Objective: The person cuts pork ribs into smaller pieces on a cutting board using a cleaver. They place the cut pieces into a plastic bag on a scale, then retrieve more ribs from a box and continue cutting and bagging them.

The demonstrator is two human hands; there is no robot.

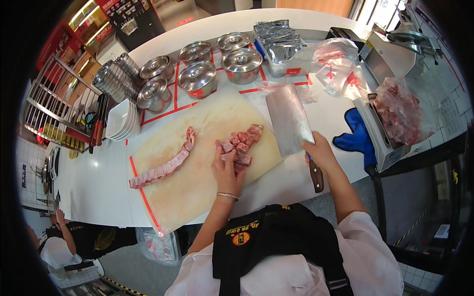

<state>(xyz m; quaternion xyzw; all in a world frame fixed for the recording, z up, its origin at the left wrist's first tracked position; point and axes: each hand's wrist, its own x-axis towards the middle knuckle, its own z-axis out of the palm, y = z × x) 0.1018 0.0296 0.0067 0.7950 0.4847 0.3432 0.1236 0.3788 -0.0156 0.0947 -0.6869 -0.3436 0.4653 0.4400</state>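
My right hand [319, 150] grips a cleaver [290, 120] by its dark wooden handle. The broad blade is raised over the right edge of a pale cutting board [200, 199], its flat side facing up to me. At the board's right part lie several chopped pieces of pork rib [244, 138]. My left hand [226, 172] is on the nearest of them, thumb and fingers around these pieces and partly hiding them. Left of this hand, apart from it, a long uncut strip of rib [166, 168] curves across the board.
Lidded steel pots [197, 77] stand behind the board. White bowls [120, 120] and a knife rack [61, 107] are left. Bagged meat [398, 111] sits on a scale [383, 148] at right, beside a blue glove [353, 135]. Another person [61, 244] stands far left.
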